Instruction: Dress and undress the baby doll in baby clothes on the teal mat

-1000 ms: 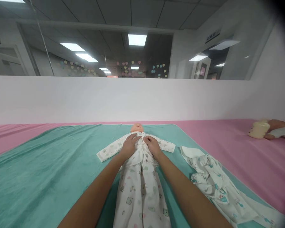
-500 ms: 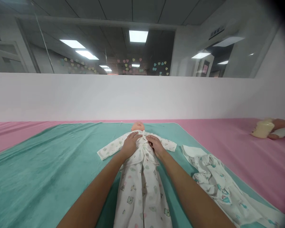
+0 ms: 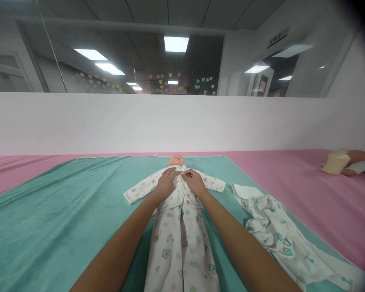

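A baby doll lies on its back in white printed baby clothes, its head at the far end. Its long-sleeved baby top has both sleeves spread to the sides; printed trousers stretch toward me. My left hand rests on the chest, fingers extended over the cloth. Close beside it, my right hand is closed, thumb and fingers pinching the front of the top near the neckline. Whether they hold the edge or a tie is too small to tell.
A green blanket covers a pink sheet. To the right lies a crumpled white printed baby garment. At the far right another doll lies beside a pale yellow container. A white wall with glass above stands behind.
My right hand opened slightly and drew away from the chest front, then came back to pinch the cloth near the middle. My left hand has stayed on the chest. The view tilted slightly.
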`<state>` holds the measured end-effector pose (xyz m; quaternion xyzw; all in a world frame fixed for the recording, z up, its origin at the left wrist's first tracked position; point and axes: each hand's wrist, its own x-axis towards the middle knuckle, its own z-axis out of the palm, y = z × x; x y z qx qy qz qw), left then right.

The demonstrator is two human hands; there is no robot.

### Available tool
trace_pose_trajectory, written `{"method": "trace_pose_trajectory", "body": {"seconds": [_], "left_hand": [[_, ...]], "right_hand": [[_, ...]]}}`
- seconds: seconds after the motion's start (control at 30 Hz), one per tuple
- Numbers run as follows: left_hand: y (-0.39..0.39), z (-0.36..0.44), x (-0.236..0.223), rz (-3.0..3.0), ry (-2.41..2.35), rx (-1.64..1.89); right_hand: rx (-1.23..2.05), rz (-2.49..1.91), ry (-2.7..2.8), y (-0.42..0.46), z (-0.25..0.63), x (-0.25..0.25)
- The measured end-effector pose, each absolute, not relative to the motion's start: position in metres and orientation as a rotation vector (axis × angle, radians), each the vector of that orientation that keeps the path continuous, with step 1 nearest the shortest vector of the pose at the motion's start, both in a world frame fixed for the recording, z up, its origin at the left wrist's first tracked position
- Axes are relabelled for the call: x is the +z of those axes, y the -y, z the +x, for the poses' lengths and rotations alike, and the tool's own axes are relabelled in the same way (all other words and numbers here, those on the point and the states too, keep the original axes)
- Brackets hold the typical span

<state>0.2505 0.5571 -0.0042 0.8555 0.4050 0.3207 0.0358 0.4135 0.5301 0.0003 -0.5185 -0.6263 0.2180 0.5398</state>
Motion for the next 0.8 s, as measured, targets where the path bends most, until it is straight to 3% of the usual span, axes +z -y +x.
{"method": "trace_pose_trajectory", "body": {"seconds": [0.3, 0.8], "left_hand": [[-0.550, 0.250, 0.014, 2.424, -1.201, 0.966], [-0.555, 0.256, 0.013, 2.310, -1.196, 1.124]], "right_hand": [[0.318, -1.342, 1.567, -0.535, 0.405, 0.007], [0.384, -1.358, 1.573, -0.544, 0.409, 0.004]]}}
